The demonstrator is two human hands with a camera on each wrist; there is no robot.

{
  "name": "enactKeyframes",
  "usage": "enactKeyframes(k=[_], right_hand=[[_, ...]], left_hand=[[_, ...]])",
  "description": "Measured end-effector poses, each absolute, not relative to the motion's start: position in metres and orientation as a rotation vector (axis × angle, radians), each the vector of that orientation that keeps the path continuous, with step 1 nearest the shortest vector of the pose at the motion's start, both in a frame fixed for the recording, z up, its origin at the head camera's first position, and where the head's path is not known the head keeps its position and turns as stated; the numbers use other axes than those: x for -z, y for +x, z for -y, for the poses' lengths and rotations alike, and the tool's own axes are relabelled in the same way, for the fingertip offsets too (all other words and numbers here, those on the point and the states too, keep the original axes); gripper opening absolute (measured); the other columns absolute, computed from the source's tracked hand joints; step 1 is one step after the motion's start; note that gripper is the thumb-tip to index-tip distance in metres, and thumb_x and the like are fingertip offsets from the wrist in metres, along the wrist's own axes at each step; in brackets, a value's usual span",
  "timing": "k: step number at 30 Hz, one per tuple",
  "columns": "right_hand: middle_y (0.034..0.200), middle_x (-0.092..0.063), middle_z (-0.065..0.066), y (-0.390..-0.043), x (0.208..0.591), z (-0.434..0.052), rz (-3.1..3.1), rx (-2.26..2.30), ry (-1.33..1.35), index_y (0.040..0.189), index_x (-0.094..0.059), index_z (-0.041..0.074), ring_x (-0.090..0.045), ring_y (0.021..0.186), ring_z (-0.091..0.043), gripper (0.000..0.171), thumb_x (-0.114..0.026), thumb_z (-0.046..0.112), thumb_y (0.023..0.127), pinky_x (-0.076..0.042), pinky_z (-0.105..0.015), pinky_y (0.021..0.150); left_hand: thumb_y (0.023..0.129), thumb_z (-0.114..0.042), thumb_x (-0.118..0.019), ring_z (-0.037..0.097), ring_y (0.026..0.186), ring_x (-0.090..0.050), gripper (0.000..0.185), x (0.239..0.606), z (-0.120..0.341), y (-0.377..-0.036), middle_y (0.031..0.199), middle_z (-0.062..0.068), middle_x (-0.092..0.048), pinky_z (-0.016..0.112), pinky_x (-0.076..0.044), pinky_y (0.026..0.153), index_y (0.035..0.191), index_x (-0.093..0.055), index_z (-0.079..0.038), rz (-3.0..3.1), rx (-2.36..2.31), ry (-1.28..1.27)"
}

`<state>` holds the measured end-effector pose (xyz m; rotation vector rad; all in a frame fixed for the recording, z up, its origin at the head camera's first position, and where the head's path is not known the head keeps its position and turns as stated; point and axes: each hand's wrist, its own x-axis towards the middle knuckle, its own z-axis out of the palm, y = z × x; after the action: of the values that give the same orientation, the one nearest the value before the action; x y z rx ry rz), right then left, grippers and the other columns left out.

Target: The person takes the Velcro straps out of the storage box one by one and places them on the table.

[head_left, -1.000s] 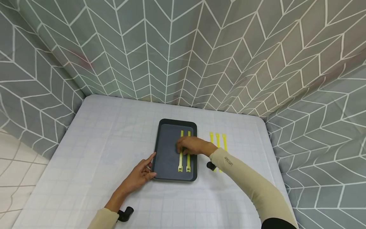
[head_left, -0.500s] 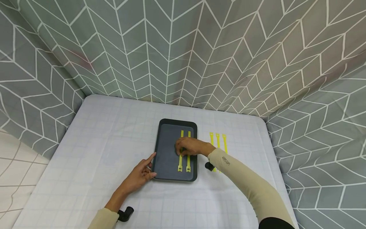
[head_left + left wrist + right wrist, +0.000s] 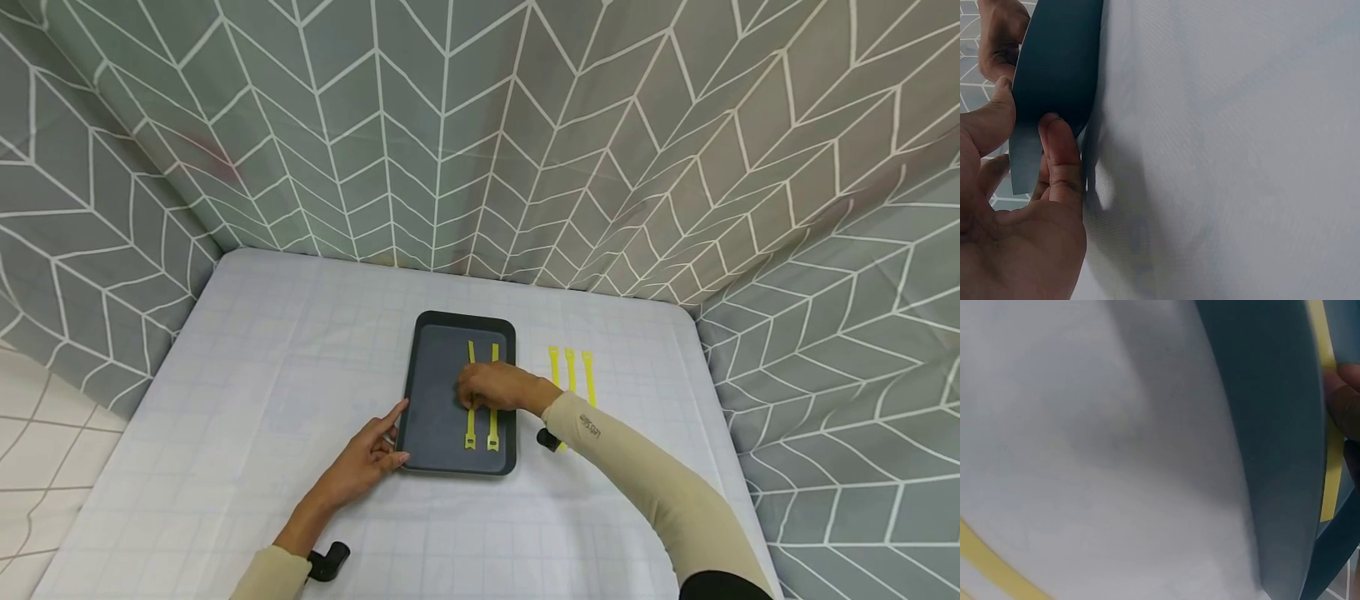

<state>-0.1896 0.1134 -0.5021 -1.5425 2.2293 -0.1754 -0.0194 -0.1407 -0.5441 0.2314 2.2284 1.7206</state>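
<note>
A dark grey rectangular tray (image 3: 435, 446) lies on the table. My left hand (image 3: 366, 460) holds its near left corner, and in the left wrist view thumb and fingers lie against the tray wall (image 3: 1063, 62). Two yellow slotted cable ties lie lengthwise in the tray. My right hand (image 3: 495, 385) reaches over the right rim and pinches the left cable tie (image 3: 470, 435) at mid-length, hiding that stretch of it. The right cable tie (image 3: 492, 435) passes under the same hand. In the right wrist view, fingertips overlap a yellow strip (image 3: 1332, 478) behind the tray wall.
Three more yellow cable ties (image 3: 571, 367) lie side by side on the white-covered table (image 3: 315, 350) right of the tray, partly hidden by my right forearm. Patterned grey curtains (image 3: 480, 150) enclose the table's back and sides.
The left cable tie has shifted slightly to the left under my right hand and now slants a little. My left hand and the tray stay in place.
</note>
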Motion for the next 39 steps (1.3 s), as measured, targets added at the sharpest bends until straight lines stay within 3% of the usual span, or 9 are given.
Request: enactKeyframes(k=[7,16,26,39], right_hand=[[0.092,-0.065,0.01,-0.187,0.501,-0.113,-2.234,0.208,-1.619,0.088,-0.073,0.021,-0.052,0.088,-0.008,0.011,-0.072,0.011,0.093,-0.047,-0.02,0.073],[0.092,-0.067,0.007,-0.191,0.49,-0.111,-2.221,0.449,-1.635,0.091,-0.072,0.018,-0.059,0.089,-0.008,0.007,-0.071,0.011,0.094,-0.05,-0.022,0.081],[0.094,-0.07,0.0,-0.193,0.475,-0.117,-2.166,0.831,-1.429,0.096,-0.073,0.008,-0.063,0.084,-0.006,0.005,-0.072,0.006,0.091,-0.053,-0.02,0.077],[0.096,-0.071,0.001,-0.193,0.473,-0.135,-2.287,0.978,-1.22,0.096,-0.075,0.012,-0.064,0.082,-0.007,0.006,-0.074,0.013,0.09,-0.054,-0.023,0.074]], left_hand=[[0.094,-0.007,-0.069,0.006,0.074,-0.053,0.082,0.546,0.141,-0.019,0.114,0.02,-0.044,0.02,-0.049,0.066,0.161,-0.022,-0.014,-2.227,-1.722,0.236],[0.094,-0.004,-0.069,0.006,0.072,-0.053,0.082,0.545,0.14,-0.019,0.113,0.02,-0.044,0.02,-0.048,0.065,0.161,-0.023,-0.012,-2.234,-1.712,0.217],[0.094,-0.004,-0.069,0.007,0.074,-0.053,0.082,0.54,0.14,-0.021,0.114,0.02,-0.043,0.02,-0.049,0.065,0.161,-0.022,-0.012,-2.213,-1.715,0.194],[0.094,-0.005,-0.068,0.007,0.073,-0.051,0.081,0.539,0.14,-0.021,0.114,0.019,-0.044,0.021,-0.048,0.065,0.161,-0.022,-0.012,-2.223,-1.684,0.185]])
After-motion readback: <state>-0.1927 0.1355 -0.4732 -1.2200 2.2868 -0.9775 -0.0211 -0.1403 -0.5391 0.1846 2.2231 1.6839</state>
